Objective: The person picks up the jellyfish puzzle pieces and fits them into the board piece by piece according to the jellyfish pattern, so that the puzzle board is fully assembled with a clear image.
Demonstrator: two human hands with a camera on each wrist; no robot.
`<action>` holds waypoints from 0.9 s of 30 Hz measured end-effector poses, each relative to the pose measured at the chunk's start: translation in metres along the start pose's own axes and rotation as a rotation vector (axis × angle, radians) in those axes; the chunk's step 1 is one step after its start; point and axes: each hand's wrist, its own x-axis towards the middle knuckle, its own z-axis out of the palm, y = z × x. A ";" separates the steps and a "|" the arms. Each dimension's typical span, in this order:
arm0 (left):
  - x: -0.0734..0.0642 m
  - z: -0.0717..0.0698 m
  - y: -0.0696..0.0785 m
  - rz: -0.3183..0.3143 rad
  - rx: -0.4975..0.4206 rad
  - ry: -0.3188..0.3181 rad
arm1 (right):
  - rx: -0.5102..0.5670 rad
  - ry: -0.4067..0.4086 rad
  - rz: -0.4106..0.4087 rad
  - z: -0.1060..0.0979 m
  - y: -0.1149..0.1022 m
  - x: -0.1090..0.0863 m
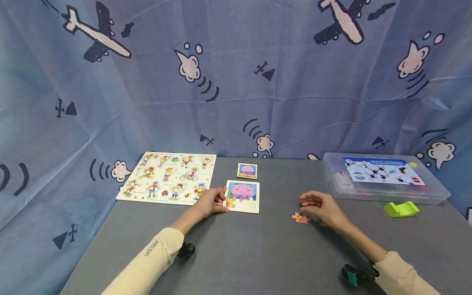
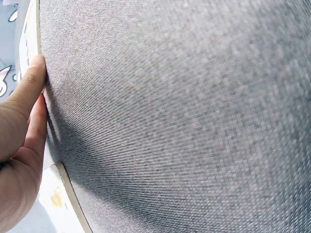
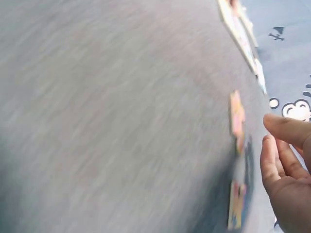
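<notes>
In the head view my left hand (image 1: 210, 203) grips the left edge of a small jigsaw puzzle tray (image 1: 254, 207), its thumb at the near corner. A pink jellyfish picture fills the tray's upper part, and pale bare board shows at its lower right. The left wrist view has that hand's fingertips (image 2: 39, 62) right at the tray's edge. My right hand (image 1: 324, 208) hovers with bent fingers and nothing between them. Below it lie pink and yellow jigsaw pieces (image 1: 301, 217), one partly hidden by the hand. Loose pieces (image 3: 236, 114) also show beside the fingers in the right wrist view.
A small jellyfish picture card (image 1: 247, 171) lies behind the tray. To the left is a large board (image 1: 167, 178) of sports figures. A clear plastic case (image 1: 383, 192) stands at the back right, with a green holder (image 1: 402, 209) before it. A patterned curtain (image 1: 236, 82) hangs behind.
</notes>
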 end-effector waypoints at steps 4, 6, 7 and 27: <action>0.000 0.000 0.001 -0.002 0.007 -0.005 | -0.092 -0.018 -0.008 -0.005 0.004 -0.008; 0.000 0.000 0.001 -0.008 0.007 -0.005 | -0.124 -0.037 -0.003 -0.006 0.006 -0.011; 0.000 0.000 0.002 -0.011 0.005 -0.004 | -0.133 -0.048 0.001 -0.007 0.007 -0.012; 0.000 0.000 0.001 -0.014 -0.007 -0.007 | -0.129 -0.078 -0.112 -0.006 0.021 -0.011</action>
